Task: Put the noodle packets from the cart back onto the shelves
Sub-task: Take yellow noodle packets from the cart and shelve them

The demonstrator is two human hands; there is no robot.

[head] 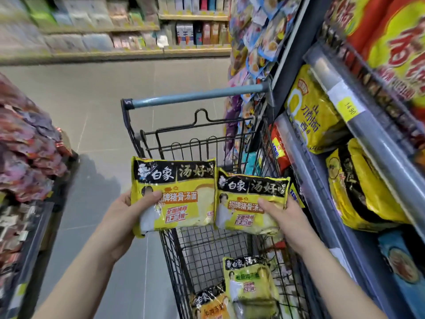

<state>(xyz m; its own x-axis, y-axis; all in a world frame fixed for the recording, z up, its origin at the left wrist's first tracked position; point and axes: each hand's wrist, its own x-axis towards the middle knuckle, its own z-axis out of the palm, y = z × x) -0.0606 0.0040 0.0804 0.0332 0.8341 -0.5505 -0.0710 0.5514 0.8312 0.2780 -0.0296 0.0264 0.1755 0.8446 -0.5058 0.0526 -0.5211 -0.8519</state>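
My left hand [128, 217] grips a yellow-and-black noodle packet [181, 196] by its left edge, held upright above the cart. My right hand [285, 219] grips a second, matching noodle packet [243, 203] by its lower right corner, right beside the first. Both hang over the black wire cart [202, 247] with a blue handle bar [195, 97]. In the cart's bottom lie two more yellow packets [248, 279], [211, 305]. The shelves [368, 125] on the right hold similar yellow noodle packs [365, 192].
The cart stands tight against the right shelving. A rack of reddish packets [30, 148] lines the left side. Grey floor [96, 125] runs ahead to far shelves of boxes [128, 31]. A yellow price tag [349, 109] sits on the shelf rail.
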